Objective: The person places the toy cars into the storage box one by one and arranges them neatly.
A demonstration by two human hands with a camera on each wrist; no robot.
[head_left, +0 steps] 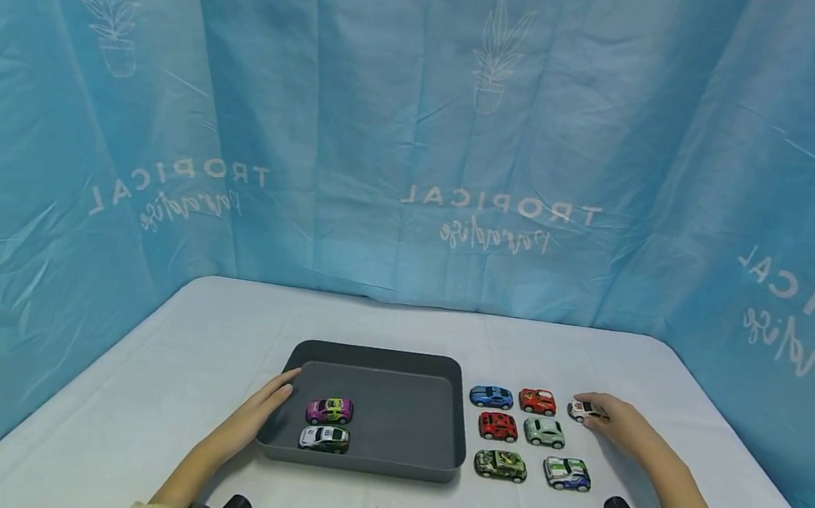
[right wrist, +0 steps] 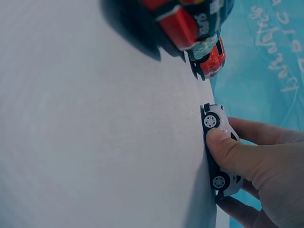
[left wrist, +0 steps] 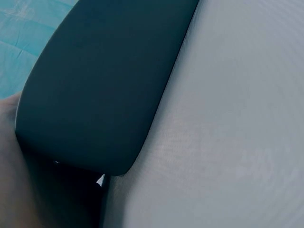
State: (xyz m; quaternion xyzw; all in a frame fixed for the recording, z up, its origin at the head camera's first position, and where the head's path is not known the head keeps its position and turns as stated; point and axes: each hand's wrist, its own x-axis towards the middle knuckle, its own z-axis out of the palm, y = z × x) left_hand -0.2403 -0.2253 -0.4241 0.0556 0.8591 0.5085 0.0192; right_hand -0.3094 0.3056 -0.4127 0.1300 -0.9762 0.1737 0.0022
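Note:
At the tray's left side, my left hand (head_left: 249, 416) rests against the rim of the dark grey tray (head_left: 402, 429), its fingers fairly straight. Up close in the left wrist view is the tray's outer wall (left wrist: 99, 85). Inside the tray are a purple and yellow toy car (head_left: 329, 410) and a white and black toy car (head_left: 323, 438). My right hand (head_left: 622, 425) pinches a white toy car (right wrist: 225, 156) at the far right of the rows. The thumb presses its side between the wheels, and the car stands at the tabletop.
Right of the tray, several toy cars stand in rows: blue (head_left: 491, 396), red (head_left: 537, 400), red-and-black (head_left: 498, 426), pale green (head_left: 544, 432), camouflage (head_left: 500, 464) and white-green-blue (head_left: 567, 473). A white cloth (head_left: 319, 504) covers the table; a blue curtain (head_left: 421, 138) hangs behind.

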